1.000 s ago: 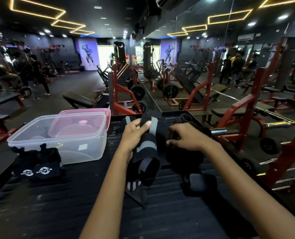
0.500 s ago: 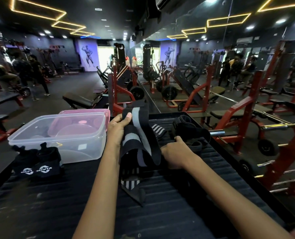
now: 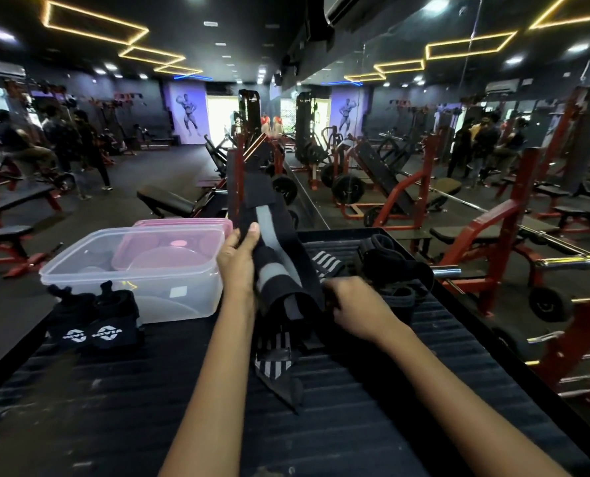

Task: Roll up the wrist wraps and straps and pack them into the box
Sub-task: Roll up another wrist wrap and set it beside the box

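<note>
My left hand grips a long black wrist wrap with a grey stripe and holds it upright, its free end standing above the fingers. My right hand pinches the wrap's lower folded part just above the black ribbed mat. A striped wrap lies under the hands. More black straps are piled behind my right hand. The clear plastic box stands open to the left, with its pink lid behind it.
Two black rolled wraps with white logos sit in front of the box. The mat's raised rim runs along the right. Red gym machines, benches and a mirror wall surround the surface; people stand far left and far right.
My left hand has lifted the wrap higher, stretching it upright. My right hand has dropped lower and nearer, holding the wrap's bottom end near the mat.
</note>
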